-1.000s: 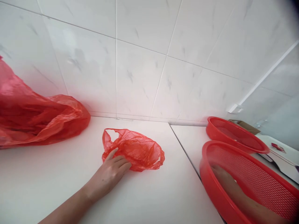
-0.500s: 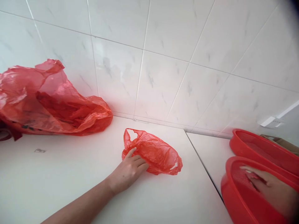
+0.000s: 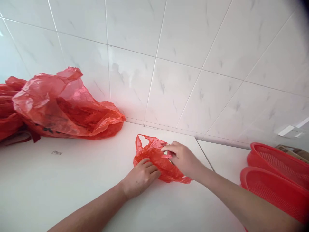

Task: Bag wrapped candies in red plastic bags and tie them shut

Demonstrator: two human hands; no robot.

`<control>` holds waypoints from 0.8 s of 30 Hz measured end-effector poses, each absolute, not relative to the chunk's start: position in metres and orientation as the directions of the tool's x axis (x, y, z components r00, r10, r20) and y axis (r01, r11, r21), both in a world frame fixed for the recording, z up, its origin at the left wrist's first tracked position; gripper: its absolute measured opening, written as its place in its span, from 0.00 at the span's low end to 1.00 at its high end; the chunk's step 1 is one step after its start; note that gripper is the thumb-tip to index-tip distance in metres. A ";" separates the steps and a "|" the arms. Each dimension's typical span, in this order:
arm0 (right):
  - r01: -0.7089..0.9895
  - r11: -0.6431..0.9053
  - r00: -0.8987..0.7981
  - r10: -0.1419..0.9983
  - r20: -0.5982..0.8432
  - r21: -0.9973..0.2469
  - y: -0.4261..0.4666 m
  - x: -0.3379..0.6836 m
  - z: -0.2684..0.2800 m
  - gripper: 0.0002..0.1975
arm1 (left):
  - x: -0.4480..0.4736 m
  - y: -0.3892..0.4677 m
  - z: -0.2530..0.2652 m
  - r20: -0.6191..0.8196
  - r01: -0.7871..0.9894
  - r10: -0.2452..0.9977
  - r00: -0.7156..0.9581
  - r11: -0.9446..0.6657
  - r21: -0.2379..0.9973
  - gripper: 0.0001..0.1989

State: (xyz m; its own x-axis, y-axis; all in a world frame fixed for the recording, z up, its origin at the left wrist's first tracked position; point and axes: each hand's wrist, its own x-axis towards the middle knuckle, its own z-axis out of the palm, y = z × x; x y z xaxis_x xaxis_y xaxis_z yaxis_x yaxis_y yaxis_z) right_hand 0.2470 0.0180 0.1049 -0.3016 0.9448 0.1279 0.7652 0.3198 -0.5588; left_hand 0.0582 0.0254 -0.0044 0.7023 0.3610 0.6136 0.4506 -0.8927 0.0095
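Note:
A small red plastic bag point(image 3: 154, 154) lies with its mouth open on the white tabletop, one looped handle at its far left. My left hand point(image 3: 142, 177) is at the bag's near rim, its fingers curled over and gripping the plastic. Above the bag's right part, my right hand point(image 3: 184, 158) is closed on a small pink-and-white thing point(image 3: 166, 154) that sticks out past the fingertips. Its kind is too small to make out, and the fingers hide part of it.
A large crumpled red plastic bag point(image 3: 96, 119) leans against the tiled wall point(image 3: 130, 64) at left. On the right stand two red plastic sieve-like baskets point(image 3: 270, 185), one behind the other, with a brown cardboard thing point(image 3: 289, 151) behind them. A seam point(image 3: 205, 153) crosses the tabletop.
My right hand has moved left from inside the near red basket to above the small bag, carrying the small pink-and-white thing. My left hand stays at the bag's rim, its forefinger now more curled.

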 end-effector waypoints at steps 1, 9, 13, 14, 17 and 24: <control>0.764 0.315 -0.318 0.943 0.097 -0.563 0.027 0.240 0.095 0.19 | 0.058 0.025 -0.004 0.600 0.455 0.370 0.709 -0.891 0.012 0.13; 0.749 0.233 -0.237 0.968 0.077 -0.621 0.043 0.232 0.071 0.21 | 0.058 0.028 -0.005 0.579 0.457 0.378 0.722 -0.889 0.011 0.09; 0.746 0.207 -0.043 0.963 0.264 -0.633 0.015 0.247 0.082 0.14 | 0.050 0.032 0.003 0.679 0.492 0.413 0.607 -0.866 0.087 0.06; 0.775 0.191 0.001 0.953 0.304 -0.603 0.007 0.252 0.081 0.14 | 0.047 0.034 0.004 0.717 0.528 0.442 0.538 -0.840 0.122 0.07; 0.851 0.112 0.097 0.926 0.364 -0.513 -0.014 0.271 0.070 0.17 | 0.037 0.046 0.004 0.755 0.642 0.605 0.252 -0.689 0.337 0.14; 0.766 -0.074 0.325 0.902 0.285 -0.639 -0.038 0.305 0.022 0.36 | 0.025 0.076 0.000 0.038 0.067 0.994 -0.103 -0.031 0.997 0.32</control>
State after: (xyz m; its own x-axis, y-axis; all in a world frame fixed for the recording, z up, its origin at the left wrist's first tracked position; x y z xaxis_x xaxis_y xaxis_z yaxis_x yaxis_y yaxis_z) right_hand 0.3047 -0.0381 0.0222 0.3250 0.9018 0.2848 0.7659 -0.0743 -0.6387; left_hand 0.0250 0.0758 0.0004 -0.1033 0.9939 0.0375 0.0672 -0.0306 0.9973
